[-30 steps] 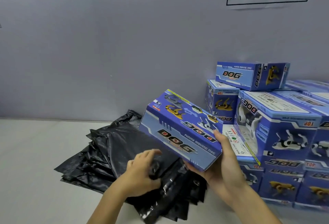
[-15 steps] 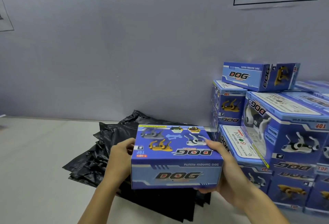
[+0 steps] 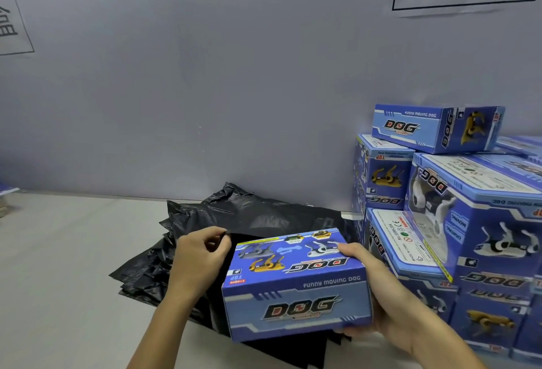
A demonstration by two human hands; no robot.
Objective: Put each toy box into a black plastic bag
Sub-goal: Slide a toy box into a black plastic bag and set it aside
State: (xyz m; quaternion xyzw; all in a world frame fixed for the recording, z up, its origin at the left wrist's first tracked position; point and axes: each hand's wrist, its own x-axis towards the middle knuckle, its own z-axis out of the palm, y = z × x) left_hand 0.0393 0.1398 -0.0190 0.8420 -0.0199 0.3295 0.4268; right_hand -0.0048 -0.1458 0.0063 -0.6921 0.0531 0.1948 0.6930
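Observation:
A blue toy box (image 3: pixel 296 283) printed "DOG" is held level over a pile of black plastic bags (image 3: pixel 249 216). My right hand (image 3: pixel 369 286) grips the box's right end, thumb on top and fingers underneath. Just left of the box, my left hand (image 3: pixel 199 254) pinches the raised edge of a black bag between thumb and fingers. The box hides the near part of that bag.
A stack of several more blue toy boxes (image 3: pixel 457 210) fills the right side, up against the grey wall (image 3: pixel 205 75). The pale table (image 3: pixel 58 266) stretches off to the left. Paper signs hang on the wall.
The box has gone from tilted to level and lower over the bags. My left hand left the box's left end and now pinches a bag edge.

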